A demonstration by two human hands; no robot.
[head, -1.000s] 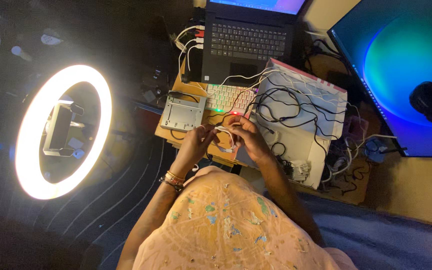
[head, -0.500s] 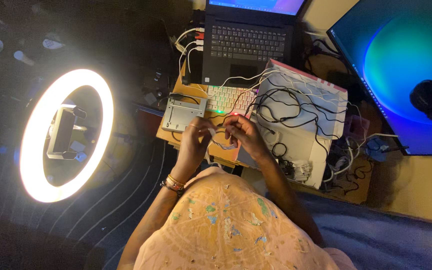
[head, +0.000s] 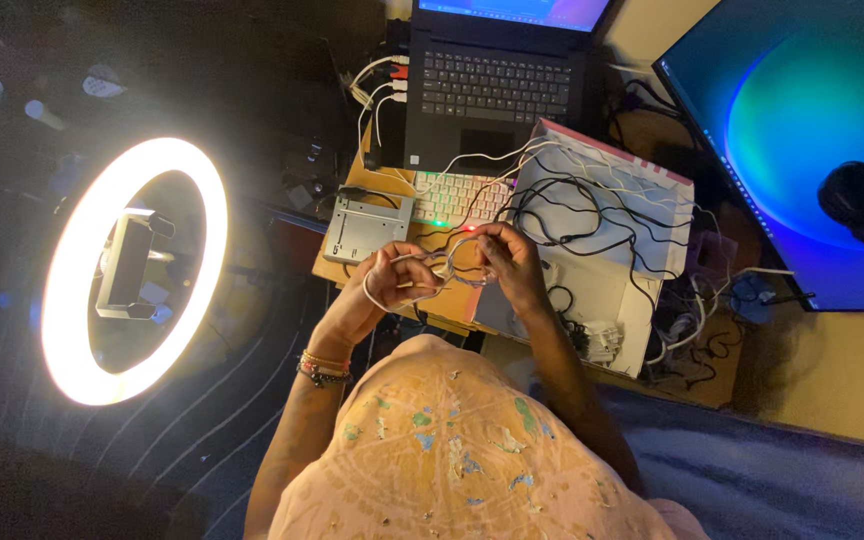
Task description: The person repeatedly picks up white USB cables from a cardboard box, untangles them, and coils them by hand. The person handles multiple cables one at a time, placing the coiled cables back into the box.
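Two big glowing things frame the scene: a monitor [head: 802, 150] at far right and a ring light [head: 132, 270] at left. Between them, on the small wooden bench [head: 337, 265], sit a laptop [head: 497, 85] at the far side, a pale board [head: 602, 240] strewn with tangled black cables [head: 572, 215], a lit white keyboard [head: 457, 197] and a grey metal bracket [head: 367, 225]. Near the bench's front edge, the left hand [head: 377, 290] and right hand [head: 507, 262] both pinch a thin white cable [head: 422, 280], which is looped and held up between them. It looks light, limp and slippery, best gripped at the loop's crossing or near its plug. The black cables just right of it could snag.
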